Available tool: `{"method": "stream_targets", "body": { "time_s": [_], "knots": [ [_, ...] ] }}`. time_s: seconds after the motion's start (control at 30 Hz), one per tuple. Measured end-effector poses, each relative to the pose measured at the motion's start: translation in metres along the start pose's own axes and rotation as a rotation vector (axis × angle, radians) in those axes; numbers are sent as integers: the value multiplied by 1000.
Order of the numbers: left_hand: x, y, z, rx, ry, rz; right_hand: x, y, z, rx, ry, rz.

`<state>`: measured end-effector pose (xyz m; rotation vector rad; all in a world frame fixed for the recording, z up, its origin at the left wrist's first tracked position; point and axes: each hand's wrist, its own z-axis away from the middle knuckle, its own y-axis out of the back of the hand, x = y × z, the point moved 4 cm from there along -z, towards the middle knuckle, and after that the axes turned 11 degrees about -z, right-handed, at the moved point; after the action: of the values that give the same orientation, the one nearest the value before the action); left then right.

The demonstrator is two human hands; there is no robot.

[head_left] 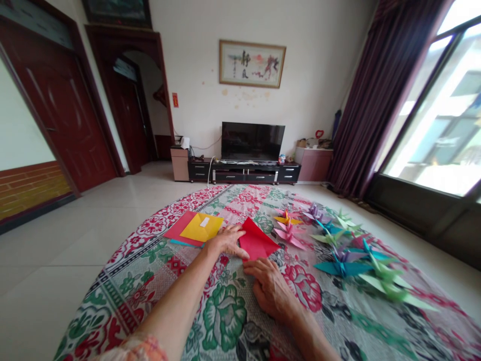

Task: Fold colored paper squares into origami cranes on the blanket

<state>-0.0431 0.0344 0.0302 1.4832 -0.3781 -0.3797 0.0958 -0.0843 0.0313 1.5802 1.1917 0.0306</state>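
Head view, far left: we see a dark red door (67,105), then a doorway (145,110) in a matching frame. Nearer to us spreads a table in a flowered cloth (158,283), its rounded edge curving across the floor. On its left side lies a small stack of paper: a pink sheet (176,226), a yellow sheet (192,231) on top with a white slip (205,222) on it, and a blue edge (182,243) showing beneath.

Just right of the stack, our left hand (227,241) is spread, fingers resting on the left side of the red paper (259,241) and thumb by its near corner. That red paper, with a fold across it, lies on the cloth in front of us, between the stack and the cranes. Beyond the table, we find a framed picture (252,63) on the wall above a dark television (253,141). Our right hand (267,288) has its bent fingers at the paper's near edge; we cannot tell whether they pinch it.

Farther right stand many folded paper cranes (343,265), in blue, green, pink, purple and orange. Behind them hangs a purple curtain (363,100), beside a bright window (432,130).
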Motion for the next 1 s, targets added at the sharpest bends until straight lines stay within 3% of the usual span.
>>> {"method": "stream_targets", "body": {
  "time_s": [0.33,0.77,1.0],
  "knots": [
    [-12,-11,-2,189,-43,46,-1,0,1,11,1,-2],
    [-14,-14,-3,172,-80,75,1,-2,-3,27,21,19],
    [-14,-14,-7,112,-71,52,-1,-1,-25,-4,16,147]
  ]
}}
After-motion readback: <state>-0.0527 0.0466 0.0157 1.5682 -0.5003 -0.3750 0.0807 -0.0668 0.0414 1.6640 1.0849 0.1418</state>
